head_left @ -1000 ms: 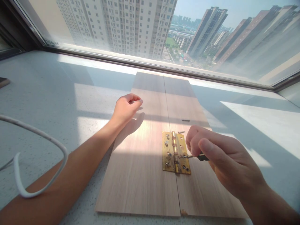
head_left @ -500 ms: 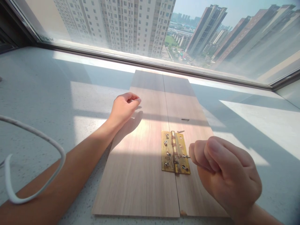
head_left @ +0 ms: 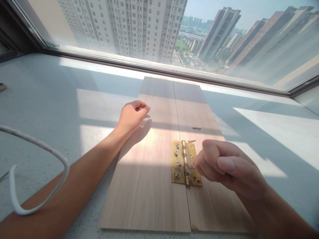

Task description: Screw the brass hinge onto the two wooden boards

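A brass butt hinge [head_left: 185,162] lies open across the seam between two wood-grain boards, the left board [head_left: 147,186] and the right board [head_left: 214,205]. Several screws stand tilted in its holes, such as the one at the lower right [head_left: 196,179]. My right hand [head_left: 226,166] is closed at the right leaf, its fingertips pinching a screw mostly hidden by the fingers. Over the left board's far left edge, my left hand [head_left: 134,114] is closed; whatever its fingers may hold is hidden. Two loose screws, a near one [head_left: 192,141] and a farther one [head_left: 196,128], lie on the right board.
The boards lie on a pale speckled sill [head_left: 99,106] below a window frame [head_left: 154,68]. A white cable [head_left: 63,159] loops in front of my left forearm. A dark object [head_left: 2,87] shows at the left edge. High-rise buildings stand beyond the glass.
My right hand has shifted slightly left and turned, now covering more of the hinge's right leaf and the screw there. My left hand stays in place.
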### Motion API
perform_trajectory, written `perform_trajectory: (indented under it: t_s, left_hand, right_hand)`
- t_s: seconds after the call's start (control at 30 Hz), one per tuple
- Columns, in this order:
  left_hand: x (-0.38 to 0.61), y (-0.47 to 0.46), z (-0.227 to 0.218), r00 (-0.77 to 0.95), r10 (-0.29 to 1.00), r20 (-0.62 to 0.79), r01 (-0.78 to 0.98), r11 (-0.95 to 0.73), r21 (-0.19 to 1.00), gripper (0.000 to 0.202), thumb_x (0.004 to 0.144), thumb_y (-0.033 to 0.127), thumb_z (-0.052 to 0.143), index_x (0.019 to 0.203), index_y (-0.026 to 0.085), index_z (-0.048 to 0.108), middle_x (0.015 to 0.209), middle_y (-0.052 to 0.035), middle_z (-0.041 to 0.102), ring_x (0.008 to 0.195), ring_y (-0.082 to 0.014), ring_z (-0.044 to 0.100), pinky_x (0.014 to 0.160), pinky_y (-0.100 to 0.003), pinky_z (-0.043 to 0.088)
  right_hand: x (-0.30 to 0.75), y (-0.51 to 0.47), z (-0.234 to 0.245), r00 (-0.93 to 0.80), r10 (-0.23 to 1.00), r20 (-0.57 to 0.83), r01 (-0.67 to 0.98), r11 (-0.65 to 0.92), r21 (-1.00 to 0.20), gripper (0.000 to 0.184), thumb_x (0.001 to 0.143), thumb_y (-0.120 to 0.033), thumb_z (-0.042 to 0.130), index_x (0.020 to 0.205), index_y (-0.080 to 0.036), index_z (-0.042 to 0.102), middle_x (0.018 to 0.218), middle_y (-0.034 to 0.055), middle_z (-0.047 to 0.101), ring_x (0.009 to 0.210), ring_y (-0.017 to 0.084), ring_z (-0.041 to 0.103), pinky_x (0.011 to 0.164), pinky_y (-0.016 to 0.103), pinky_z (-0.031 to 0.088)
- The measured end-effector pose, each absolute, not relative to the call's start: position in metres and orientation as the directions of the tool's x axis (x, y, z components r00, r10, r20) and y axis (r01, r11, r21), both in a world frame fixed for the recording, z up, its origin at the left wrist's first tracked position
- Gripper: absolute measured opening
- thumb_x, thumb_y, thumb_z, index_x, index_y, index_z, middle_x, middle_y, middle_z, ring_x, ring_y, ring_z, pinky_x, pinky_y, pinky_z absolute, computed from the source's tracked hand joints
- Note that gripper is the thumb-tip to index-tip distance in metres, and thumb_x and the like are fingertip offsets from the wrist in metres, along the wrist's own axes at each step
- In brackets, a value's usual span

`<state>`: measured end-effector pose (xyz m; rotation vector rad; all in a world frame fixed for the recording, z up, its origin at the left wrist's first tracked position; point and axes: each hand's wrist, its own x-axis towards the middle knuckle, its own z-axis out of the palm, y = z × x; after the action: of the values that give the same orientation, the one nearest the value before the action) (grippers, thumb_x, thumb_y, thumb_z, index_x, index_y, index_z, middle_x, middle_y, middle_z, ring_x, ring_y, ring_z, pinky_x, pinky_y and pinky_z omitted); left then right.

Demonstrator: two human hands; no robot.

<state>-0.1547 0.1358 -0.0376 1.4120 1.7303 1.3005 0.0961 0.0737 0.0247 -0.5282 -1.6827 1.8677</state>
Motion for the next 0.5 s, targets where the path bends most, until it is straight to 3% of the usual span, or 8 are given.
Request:
perform_trajectory:
  t_s: [0.1,0.17,0.23,0.4,0.5]
  left_hand:
    - [-0.155,0.136,-0.038,-0.302,0.942,0.148,0.407,-0.013,0.913,0.018,0.075,0.032,0.059,0.076,0.017,0.069,0.070,-0.0023,0.065,0.067,-0.0166,0.057,0.061,-0.029,0.043]
    - [-0.155,0.136,-0.038,-0.304,0.942,0.142,0.397,-0.010,0.918,0.018,0.075,0.032,0.059,0.076,0.017,0.069,0.069,-0.0023,0.065,0.067,-0.0167,0.057,0.061,-0.029,0.044]
    - [-0.155,0.136,-0.038,-0.305,0.942,0.138,0.389,-0.009,0.921,0.018,0.075,0.032,0.059,0.076,0.018,0.069,0.068,-0.0023,0.064,0.066,-0.0169,0.057,0.061,-0.030,0.043]
    - [-0.154,0.136,-0.039,-0.300,0.943,0.145,0.397,-0.015,0.918,0.018,0.075,0.033,0.059,0.075,0.018,0.068,0.068,-0.0017,0.064,0.067,-0.0173,0.058,0.063,-0.031,0.043]
    - [-0.154,0.136,-0.038,-0.297,0.944,0.144,0.399,-0.014,0.917,0.018,0.075,0.033,0.059,0.075,0.018,0.068,0.067,-0.0017,0.064,0.066,-0.0172,0.057,0.062,-0.031,0.043]
  right_hand:
    - [0.096,0.066,0.023,-0.492,0.854,0.171,-0.075,0.155,-0.985,0.032,0.090,-0.036,0.056,0.063,-0.020,0.051,0.058,-0.0022,0.046,0.052,0.010,0.041,0.048,0.026,0.033]
    - [0.095,0.058,0.024,-0.292,0.929,0.229,0.048,0.253,-0.966,0.030,0.090,-0.037,0.058,0.065,-0.020,0.059,0.063,0.0008,0.054,0.060,0.013,0.050,0.055,0.029,0.039]
    - [0.089,0.048,0.024,-0.151,0.961,0.233,0.126,0.252,-0.959,0.031,0.093,-0.035,0.053,0.068,-0.020,0.062,0.064,0.0016,0.056,0.062,0.014,0.053,0.058,0.031,0.042]
    - [0.067,0.026,0.018,-0.091,0.951,0.297,0.054,0.302,-0.952,0.040,0.098,-0.032,0.043,0.061,-0.019,0.045,0.056,-0.0023,0.036,0.053,0.011,0.039,0.049,0.028,0.032]
    - [0.066,0.027,0.016,-0.168,0.935,0.313,0.051,0.326,-0.944,0.042,0.098,-0.027,0.044,0.058,-0.018,0.037,0.053,-0.0037,0.029,0.049,0.009,0.032,0.048,0.028,0.026]
